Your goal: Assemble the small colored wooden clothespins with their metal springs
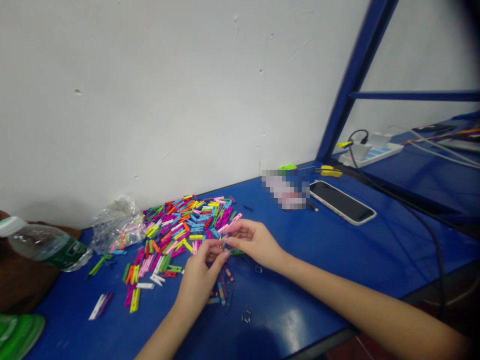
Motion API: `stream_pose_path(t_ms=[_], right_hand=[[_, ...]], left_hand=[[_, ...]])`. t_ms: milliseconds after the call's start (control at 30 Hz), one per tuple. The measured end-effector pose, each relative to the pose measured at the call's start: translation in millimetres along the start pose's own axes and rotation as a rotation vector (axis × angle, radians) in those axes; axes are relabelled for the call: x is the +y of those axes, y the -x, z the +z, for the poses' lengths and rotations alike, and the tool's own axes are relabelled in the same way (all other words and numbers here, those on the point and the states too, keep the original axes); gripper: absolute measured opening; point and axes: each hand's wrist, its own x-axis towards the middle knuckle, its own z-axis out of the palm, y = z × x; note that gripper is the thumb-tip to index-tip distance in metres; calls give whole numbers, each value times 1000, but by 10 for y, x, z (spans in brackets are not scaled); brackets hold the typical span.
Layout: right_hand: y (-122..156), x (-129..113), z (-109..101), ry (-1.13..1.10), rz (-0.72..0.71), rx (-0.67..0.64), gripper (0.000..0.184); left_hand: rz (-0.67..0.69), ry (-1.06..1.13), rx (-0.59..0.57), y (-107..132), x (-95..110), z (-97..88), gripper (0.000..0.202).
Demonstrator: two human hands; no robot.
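Bright multicoloured wooden clothespins [183, 232] lie heaped on a blue workbench [277, 295]. The left hand [197, 280] and right hand [255, 243] meet at the heap's edge, fingertips [226, 253] curled close together; whether they pinch anything is hidden.

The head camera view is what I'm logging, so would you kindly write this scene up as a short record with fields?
Left hand: bare left hand, fingers curled, over the pins
Right hand: bare right hand, fingertips meeting the left hand's
Held item: too small to tell
Nearest things: heap of multicoloured wooden mini clothespins
Surface: blue tabletop
Also there: crumpled clear plastic bag; black smartphone in white case; clear plastic water bottle
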Motion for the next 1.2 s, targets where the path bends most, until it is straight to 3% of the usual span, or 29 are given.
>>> stream_pose_path(t_ms=[400,733,1200], right_hand=[[42,27,11,105,-47,5,16],[95,-42,17,384,-304,-4,6],[94,7,45,243,-257,34,4]], left_hand=[[-2,-107,36,34,70,-6,10],[3,-78,13,35,57,-8,7],[42,-179,16,44,50,-14,6]])
